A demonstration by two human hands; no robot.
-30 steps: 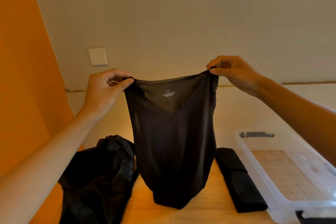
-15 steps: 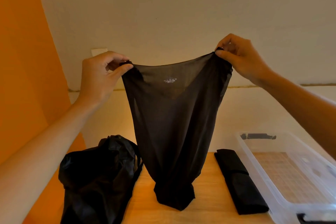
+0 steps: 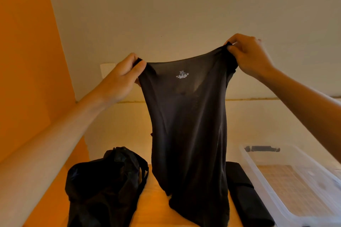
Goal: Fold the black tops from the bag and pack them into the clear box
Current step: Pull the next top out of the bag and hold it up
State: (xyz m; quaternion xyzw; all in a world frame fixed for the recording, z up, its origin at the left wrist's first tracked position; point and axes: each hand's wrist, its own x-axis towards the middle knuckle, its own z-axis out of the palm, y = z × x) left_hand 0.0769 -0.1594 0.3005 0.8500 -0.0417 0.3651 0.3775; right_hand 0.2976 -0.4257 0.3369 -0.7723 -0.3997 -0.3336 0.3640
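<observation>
- left hand [image 3: 120, 79] and right hand [image 3: 249, 55] each pinch a shoulder of the black top [image 3: 188, 134], which hangs straighter than half a second ago.
- it dangles between bag [image 3: 103, 186] and folded top [image 3: 245, 195], clear box [image 3: 262, 184] at right.
- neck print reads "xl".

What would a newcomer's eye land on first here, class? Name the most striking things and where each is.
The thin black fabric top with a white XL print hangs at the centre, pinched at its shoulders by the left hand and right hand. Below on the wooden table, a crumpled black fabric bag lies at the left, and a folded black garment lies beside the clear plastic box at the right.
</observation>
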